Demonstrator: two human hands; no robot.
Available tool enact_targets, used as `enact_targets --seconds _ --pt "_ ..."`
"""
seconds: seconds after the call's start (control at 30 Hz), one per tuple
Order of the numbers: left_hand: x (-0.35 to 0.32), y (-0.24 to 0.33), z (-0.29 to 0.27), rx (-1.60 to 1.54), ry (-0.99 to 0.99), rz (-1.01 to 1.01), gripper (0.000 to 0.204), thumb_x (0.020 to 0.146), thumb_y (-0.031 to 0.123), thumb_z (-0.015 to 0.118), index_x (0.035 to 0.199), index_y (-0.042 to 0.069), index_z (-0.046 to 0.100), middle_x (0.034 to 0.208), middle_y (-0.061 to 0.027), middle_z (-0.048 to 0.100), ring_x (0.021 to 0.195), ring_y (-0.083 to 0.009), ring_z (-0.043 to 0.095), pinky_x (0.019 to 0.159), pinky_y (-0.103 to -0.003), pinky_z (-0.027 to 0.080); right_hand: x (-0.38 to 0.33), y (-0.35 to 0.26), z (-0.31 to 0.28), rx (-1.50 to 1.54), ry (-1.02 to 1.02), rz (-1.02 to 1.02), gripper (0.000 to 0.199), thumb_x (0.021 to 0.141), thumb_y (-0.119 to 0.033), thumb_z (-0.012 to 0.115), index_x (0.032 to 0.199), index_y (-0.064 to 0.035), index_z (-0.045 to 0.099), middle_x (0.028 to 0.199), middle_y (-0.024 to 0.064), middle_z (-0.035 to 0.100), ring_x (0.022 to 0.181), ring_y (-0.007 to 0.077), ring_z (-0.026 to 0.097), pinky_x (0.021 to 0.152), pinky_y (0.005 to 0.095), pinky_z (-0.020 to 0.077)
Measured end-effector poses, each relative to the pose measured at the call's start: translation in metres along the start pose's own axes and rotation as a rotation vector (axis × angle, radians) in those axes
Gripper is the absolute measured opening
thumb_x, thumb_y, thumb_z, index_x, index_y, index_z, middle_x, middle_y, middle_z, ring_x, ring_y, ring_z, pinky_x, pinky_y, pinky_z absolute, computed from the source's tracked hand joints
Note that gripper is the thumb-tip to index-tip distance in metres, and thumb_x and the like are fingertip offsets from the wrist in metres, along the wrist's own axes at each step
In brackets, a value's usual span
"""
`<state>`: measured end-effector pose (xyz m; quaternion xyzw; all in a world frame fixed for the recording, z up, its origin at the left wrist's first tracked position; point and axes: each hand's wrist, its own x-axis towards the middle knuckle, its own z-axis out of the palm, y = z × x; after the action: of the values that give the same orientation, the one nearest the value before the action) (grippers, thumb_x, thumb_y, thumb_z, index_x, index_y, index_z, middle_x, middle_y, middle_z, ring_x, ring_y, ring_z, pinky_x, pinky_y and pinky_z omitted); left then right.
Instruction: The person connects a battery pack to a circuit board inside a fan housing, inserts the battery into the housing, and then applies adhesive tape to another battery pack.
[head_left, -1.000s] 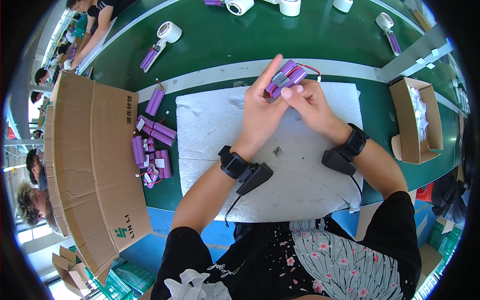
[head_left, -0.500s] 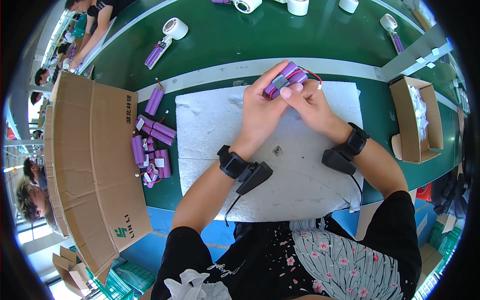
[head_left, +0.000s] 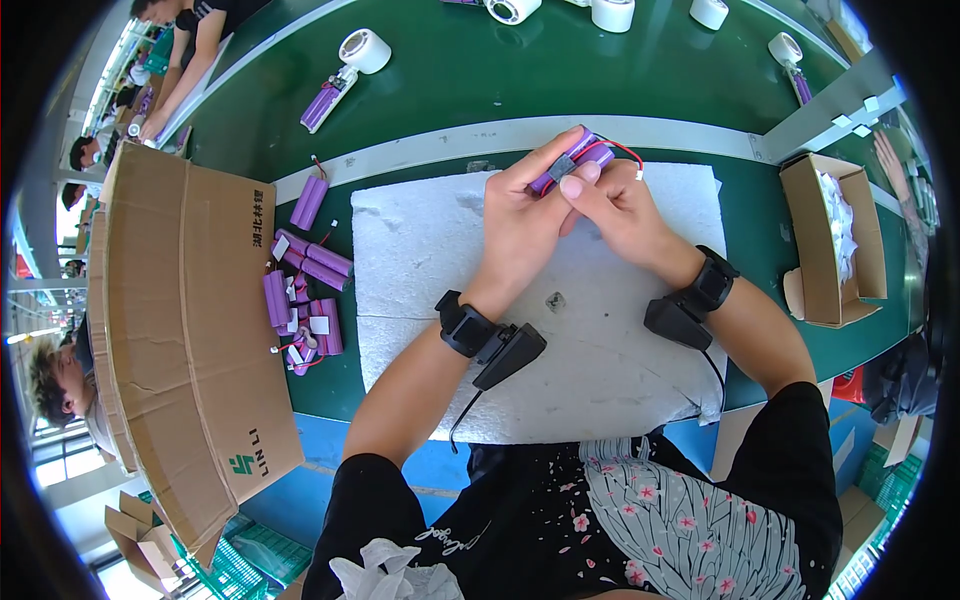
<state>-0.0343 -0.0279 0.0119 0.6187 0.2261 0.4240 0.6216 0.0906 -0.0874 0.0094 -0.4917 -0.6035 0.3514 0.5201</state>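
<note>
Both my hands hold one purple battery pack (head_left: 594,153) above the far part of a white foam sheet (head_left: 600,330). My left hand (head_left: 525,210) wraps its fingers and thumb round the pack's left side. The fingers of my right hand (head_left: 625,210) close on its near side, its thumb against a dark grey patch (head_left: 561,167) on the pack. A red and black lead with a small white plug (head_left: 639,174) curves off the pack beside my right hand. My fingertips hide part of the pack.
Several more purple battery packs (head_left: 322,264) lie left of the foam, beside a large cardboard box (head_left: 190,320). An open carton (head_left: 868,240) with white pieces stands at right. Beyond a pale rail, a green surface (head_left: 470,75) carries white round-headed devices (head_left: 364,51). Other people work at upper left.
The white devices on the far green surface have shifted slightly to the right. My hands and the battery pack have barely moved. Another person's arm has appeared at the far right.
</note>
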Motion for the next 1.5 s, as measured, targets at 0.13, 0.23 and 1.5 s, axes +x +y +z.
enact_targets --seconds 0.13,0.23,1.5 --pt "0.000 -0.006 -0.003 0.009 0.015 0.031 0.037 0.081 0.013 0.070 0.116 0.007 0.062 0.088 -0.0007 0.064 0.062 -0.0021 0.046 0.049 -0.018 0.035 0.001 0.000 0.004 0.073 0.046 -0.016 0.040 0.091 -0.026 0.055 0.062 -0.0002 0.065 0.062 0.0048 0.059 0.058 0.0101 0.049 0.052 0.0262 0.0342" --pt "0.001 -0.008 -0.003 0.018 0.048 0.088 0.036 0.081 0.013 0.070 0.115 0.006 0.062 0.098 -0.0040 0.065 0.071 -0.0041 0.052 0.055 -0.018 0.041 0.002 -0.002 0.004 0.114 0.060 -0.024 0.039 0.090 -0.026 0.058 0.061 0.0000 0.065 0.064 0.0054 0.058 0.060 0.0114 0.049 0.052 0.0269 0.0349" --pt "0.005 -0.001 -0.005 0.151 0.100 0.181 0.029 0.074 0.009 0.073 0.103 0.006 0.068 0.115 -0.0135 0.057 0.092 -0.0200 0.061 0.075 -0.029 0.050 -0.001 0.001 0.005 0.165 -0.052 0.082 0.041 0.090 -0.031 0.057 0.062 -0.0021 0.064 0.058 0.0022 0.057 0.055 0.0080 0.045 0.049 0.0253 0.0325"
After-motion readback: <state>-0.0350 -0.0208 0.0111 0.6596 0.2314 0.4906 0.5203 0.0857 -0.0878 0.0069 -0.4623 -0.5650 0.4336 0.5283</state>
